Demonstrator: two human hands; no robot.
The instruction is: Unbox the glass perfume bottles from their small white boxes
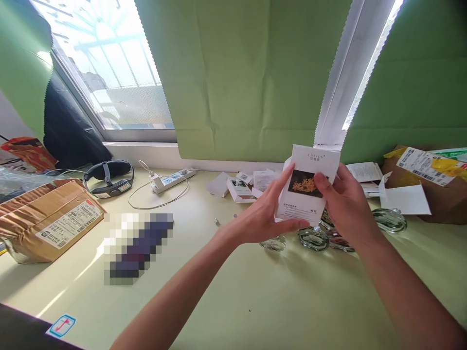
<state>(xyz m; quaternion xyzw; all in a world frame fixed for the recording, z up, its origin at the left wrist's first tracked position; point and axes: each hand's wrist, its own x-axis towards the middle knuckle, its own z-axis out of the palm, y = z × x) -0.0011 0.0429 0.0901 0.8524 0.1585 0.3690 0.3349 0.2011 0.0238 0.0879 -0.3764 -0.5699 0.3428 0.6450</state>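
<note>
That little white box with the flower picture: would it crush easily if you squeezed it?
Probably: the small white cardboard box looks thin-walled, like the opened cartons lying behind. It seems light, since the left hand and right hand hold it by fingertips.

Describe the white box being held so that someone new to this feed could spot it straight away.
Start at the pale green desk under the green window blinds. Above its middle right, the left hand and right hand hold a tall white box upright. Unlike the smaller white boxes lying behind it, it is lifted and shows a dark picture of orange flowers.
</note>
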